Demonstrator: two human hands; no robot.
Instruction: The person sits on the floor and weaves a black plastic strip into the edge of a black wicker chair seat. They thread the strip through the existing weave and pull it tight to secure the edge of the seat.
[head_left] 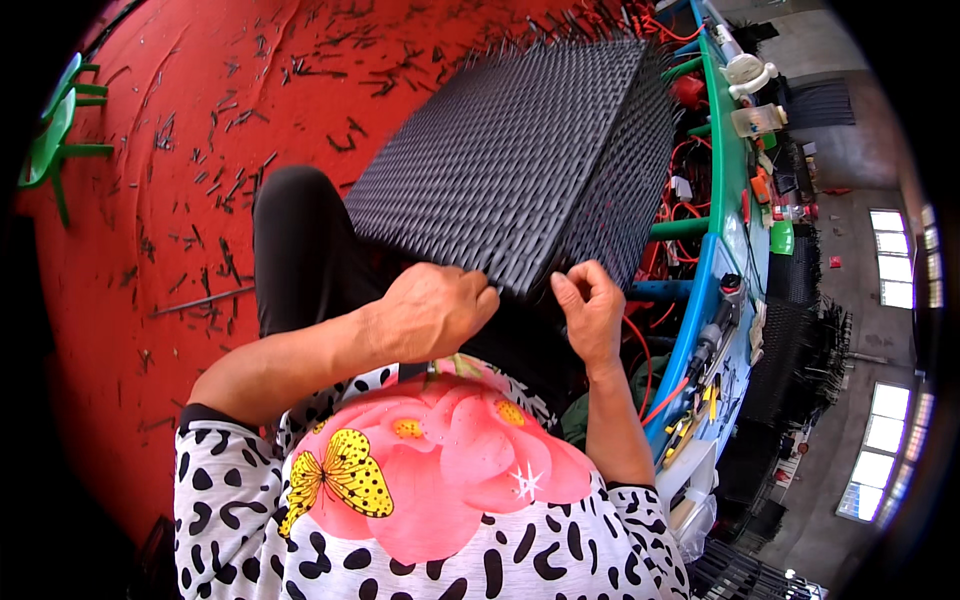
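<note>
A dark grey woven wicker box [490, 150] leans before my knees, its broad face and a narrower side meeting at a long corner edge. At its near rim my left hand [440, 308] is closed, knuckles up, with the fingertips curled against the weave. Whatever lies inside those fingers is hidden. Just right of the near corner, my right hand [592, 312] has thumb and forefinger bent toward each other in a pinch. I cannot make out a strand between them. Loose strand ends bristle along the box's far edge.
Cut dark strips litter the red floor covering [200, 130]. Green chairs [60, 140] stand at far left. Along the right runs a workbench with a blue and green edge [712, 270], carrying a power tool [708, 345] and hand tools. Red hoses [645, 375] hang beneath.
</note>
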